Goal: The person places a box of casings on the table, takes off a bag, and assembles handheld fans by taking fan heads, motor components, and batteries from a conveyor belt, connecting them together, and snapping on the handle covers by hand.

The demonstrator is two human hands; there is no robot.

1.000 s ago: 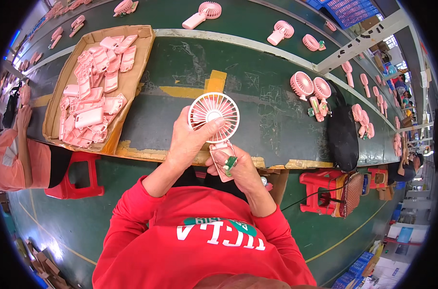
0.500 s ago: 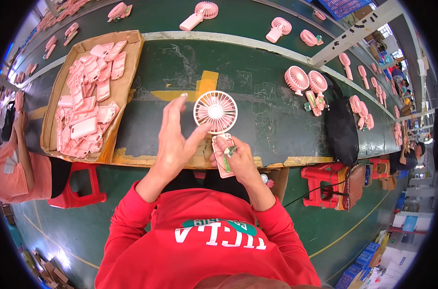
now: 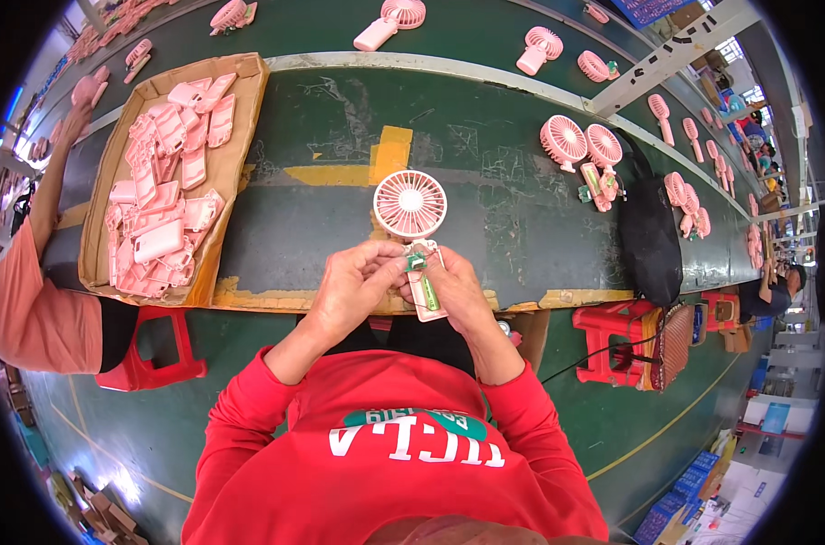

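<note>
A pink handheld fan lies at the table's front edge, its round grille head (image 3: 410, 205) pointing away from me. Its open handle (image 3: 428, 307) shows a green strip-like part inside. My right hand (image 3: 459, 292) is closed around the handle's right side. From the left, my left hand (image 3: 360, 283) pinches a small green circuit board (image 3: 416, 262) at the handle's upper end, just below the fan head. Some of the wiring there is covered by my fingers.
A cardboard tray (image 3: 240, 195) of pink shell pieces (image 3: 159, 241) stands to the left. Several fans (image 3: 563, 141) and a black bag (image 3: 647, 243) are on the right. Beyond the metal rail (image 3: 412, 64), more fans lie on a green surface. A co-worker's arm (image 3: 54, 173) reaches in at far left.
My left hand has come down from beside the fan head and closed on the circuit board. Fans beyond the rail have shifted right. The co-worker's arm at left has reached farther forward.
</note>
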